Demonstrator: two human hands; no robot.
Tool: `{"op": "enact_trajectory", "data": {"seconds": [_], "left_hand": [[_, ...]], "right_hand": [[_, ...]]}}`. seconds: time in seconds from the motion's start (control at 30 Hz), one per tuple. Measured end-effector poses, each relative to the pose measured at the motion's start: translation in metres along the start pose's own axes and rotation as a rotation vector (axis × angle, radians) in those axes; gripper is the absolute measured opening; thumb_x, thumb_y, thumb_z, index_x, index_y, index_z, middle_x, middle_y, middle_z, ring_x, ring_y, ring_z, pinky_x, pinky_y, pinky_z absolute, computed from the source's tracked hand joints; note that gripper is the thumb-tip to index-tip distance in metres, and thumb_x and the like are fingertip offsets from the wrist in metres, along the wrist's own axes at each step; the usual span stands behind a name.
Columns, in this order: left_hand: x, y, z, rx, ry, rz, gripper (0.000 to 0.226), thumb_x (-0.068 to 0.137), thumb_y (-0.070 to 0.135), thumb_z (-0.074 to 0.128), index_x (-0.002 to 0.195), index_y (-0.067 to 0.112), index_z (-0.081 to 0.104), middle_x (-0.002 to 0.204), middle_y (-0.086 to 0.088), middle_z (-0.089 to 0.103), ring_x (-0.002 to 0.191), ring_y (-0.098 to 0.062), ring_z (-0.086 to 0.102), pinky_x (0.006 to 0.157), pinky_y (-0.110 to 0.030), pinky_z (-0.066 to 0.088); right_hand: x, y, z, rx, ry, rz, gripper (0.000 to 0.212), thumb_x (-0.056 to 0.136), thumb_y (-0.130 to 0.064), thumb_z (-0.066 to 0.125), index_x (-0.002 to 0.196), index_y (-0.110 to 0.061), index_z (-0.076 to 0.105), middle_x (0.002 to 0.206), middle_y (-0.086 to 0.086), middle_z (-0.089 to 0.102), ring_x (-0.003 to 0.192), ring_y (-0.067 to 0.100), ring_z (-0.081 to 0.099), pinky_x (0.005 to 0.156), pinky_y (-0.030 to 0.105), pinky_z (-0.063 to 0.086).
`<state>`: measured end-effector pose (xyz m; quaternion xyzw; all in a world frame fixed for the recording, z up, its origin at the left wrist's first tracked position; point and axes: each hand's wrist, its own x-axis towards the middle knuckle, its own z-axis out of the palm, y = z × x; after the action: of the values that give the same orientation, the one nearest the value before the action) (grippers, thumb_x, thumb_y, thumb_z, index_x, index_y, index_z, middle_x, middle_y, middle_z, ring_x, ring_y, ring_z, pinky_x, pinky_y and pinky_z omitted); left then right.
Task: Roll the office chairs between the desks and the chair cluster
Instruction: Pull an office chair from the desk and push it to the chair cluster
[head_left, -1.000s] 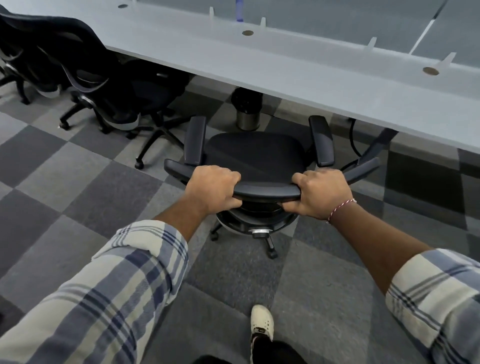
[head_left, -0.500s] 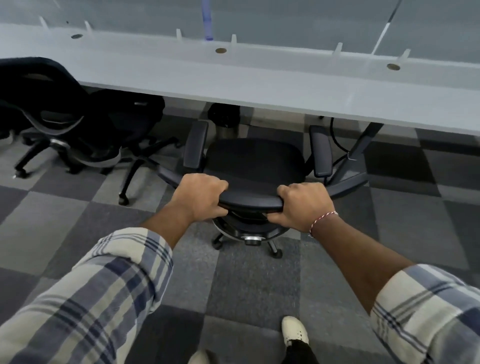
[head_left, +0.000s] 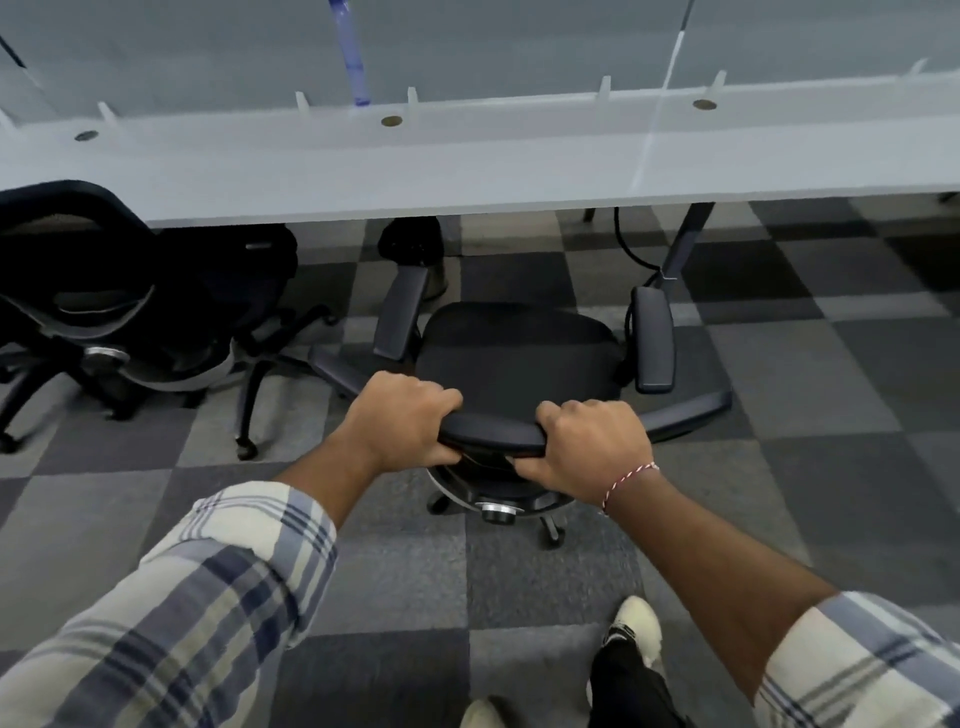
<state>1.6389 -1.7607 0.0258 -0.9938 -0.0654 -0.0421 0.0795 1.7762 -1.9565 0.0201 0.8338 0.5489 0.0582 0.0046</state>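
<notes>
My left hand (head_left: 402, 421) and right hand (head_left: 587, 449) are both curled tight round the top rail (head_left: 491, 431) of the office chair (head_left: 519, 358). The thumbs are tucked underneath, and a stretch of bare rail shows between the two grips. The chair faces the desk (head_left: 467, 166), its seat short of the desk's front edge and its armrests pointing in at the gap below the top.

As I judge it, the risks all lie ahead. The right armrest (head_left: 653, 340) is near the desk leg (head_left: 685, 239) and the black cable (head_left: 626, 244) hanging beside it, so a push angled that way could snag either. Under the desk, just beyond the left armrest (head_left: 400, 314), stands a dark bin (head_left: 413, 244) that the base could knock. Further left along the desk, a neighbouring chair (head_left: 130, 291) splays its legs toward mine, and the casters could tangle if I drift.
</notes>
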Motion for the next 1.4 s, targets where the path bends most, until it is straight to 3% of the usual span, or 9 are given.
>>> {"op": "enact_trajectory", "data": {"seconds": [0.4,0.57,0.73,0.97,1.13,1.3,1.4], "left_hand": [[0.017,-0.01,0.003,-0.012,0.061,0.003,0.045,0.053,0.059,0.077,0.065,0.021,0.056,0.053,0.008,0.054,0.047,-0.017,0.055,0.048,-0.021,0.013],[0.05,-0.02,0.009,-0.012,-0.004,-0.007,0.043,0.072,0.063,0.065,0.08,0.022,0.057,0.072,0.006,0.063,0.068,-0.019,0.062,0.054,-0.027,0.03],[0.104,-0.048,0.015,0.011,-0.061,-0.014,0.044,0.075,0.065,0.062,0.086,0.024,0.058,0.082,0.006,0.066,0.079,-0.019,0.065,0.059,-0.029,0.035],[0.198,-0.085,0.03,0.017,-0.085,-0.041,0.042,0.077,0.065,0.06,0.079,0.026,0.044,0.081,0.007,0.064,0.077,-0.02,0.064,0.061,-0.031,0.036],[0.274,-0.099,0.044,0.018,-0.105,-0.083,0.044,0.079,0.065,0.06,0.083,0.023,0.047,0.076,0.007,0.058,0.074,-0.021,0.062,0.061,-0.031,0.041],[0.346,-0.109,0.056,0.011,-0.106,-0.12,0.048,0.08,0.067,0.061,0.092,0.021,0.055,0.084,0.003,0.064,0.08,-0.024,0.065,0.065,-0.032,0.046],[0.383,-0.111,0.061,0.013,-0.073,-0.148,0.05,0.081,0.067,0.061,0.092,0.019,0.054,0.088,0.001,0.066,0.083,-0.025,0.066,0.064,-0.031,0.041]], "right_hand": [[0.019,0.011,-0.007,-0.03,-0.02,0.031,0.059,0.073,-0.079,0.049,0.084,-0.021,0.057,0.073,-0.002,0.066,0.071,0.022,0.067,0.055,0.03,0.036],[0.05,0.036,0.003,-0.043,0.0,0.03,0.067,0.067,-0.083,0.028,0.08,-0.023,0.056,0.07,-0.004,0.065,0.068,0.02,0.066,0.054,0.029,0.04],[0.095,0.059,0.006,-0.062,-0.019,0.051,0.061,0.074,-0.081,0.044,0.086,-0.022,0.058,0.073,-0.004,0.065,0.071,0.02,0.066,0.056,0.03,0.038],[0.175,0.115,0.018,-0.067,-0.016,0.066,0.056,0.075,-0.08,0.047,0.08,-0.024,0.053,0.072,-0.005,0.064,0.07,0.02,0.065,0.057,0.03,0.041],[0.234,0.175,0.025,-0.07,-0.05,0.053,0.055,0.075,-0.08,0.046,0.074,-0.025,0.048,0.067,-0.006,0.059,0.066,0.02,0.063,0.056,0.029,0.042],[0.294,0.236,0.036,-0.091,-0.068,0.023,0.057,0.071,-0.08,0.047,0.081,-0.024,0.057,0.074,-0.005,0.064,0.073,0.022,0.066,0.059,0.029,0.041],[0.33,0.273,0.041,-0.104,-0.105,-0.008,0.057,0.07,-0.078,0.051,0.085,-0.025,0.06,0.08,-0.003,0.066,0.078,0.024,0.066,0.062,0.031,0.043]]}}
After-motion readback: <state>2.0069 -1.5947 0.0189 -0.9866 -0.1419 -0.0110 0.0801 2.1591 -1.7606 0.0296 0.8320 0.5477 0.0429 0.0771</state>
